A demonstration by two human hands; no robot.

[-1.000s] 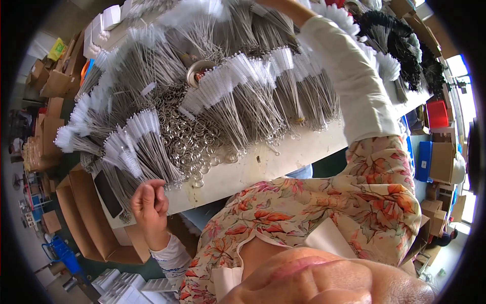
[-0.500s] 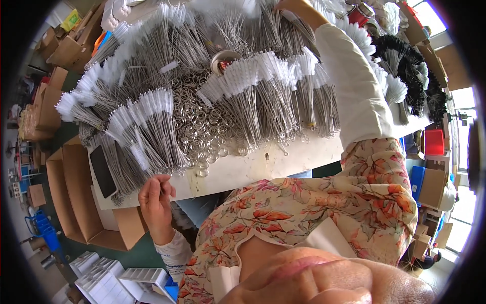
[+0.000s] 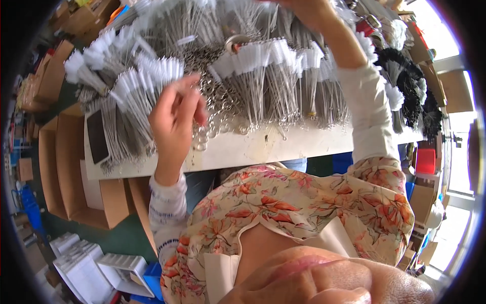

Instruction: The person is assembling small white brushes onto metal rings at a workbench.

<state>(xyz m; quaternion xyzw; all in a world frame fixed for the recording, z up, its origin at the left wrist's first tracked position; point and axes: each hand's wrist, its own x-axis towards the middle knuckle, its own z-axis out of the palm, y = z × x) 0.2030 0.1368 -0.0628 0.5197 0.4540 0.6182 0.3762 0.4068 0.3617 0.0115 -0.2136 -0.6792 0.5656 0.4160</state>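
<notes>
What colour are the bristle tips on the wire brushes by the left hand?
White, on the wire brushes beside the left hand; the head view shows it.

Bright daylight from right, fisheye-warped edges

Head camera, close, looking down over worktable (image 3: 263, 149).

The left hand (image 3: 174, 119) hovers, fingers spread, over bundled white-tipped wire brushes (image 3: 253, 76) on the worktop (image 3: 283, 147). The right hand (image 3: 309, 12) reaches to the far brushes. Metal rings (image 3: 212, 109) lie between the bundles.
</notes>
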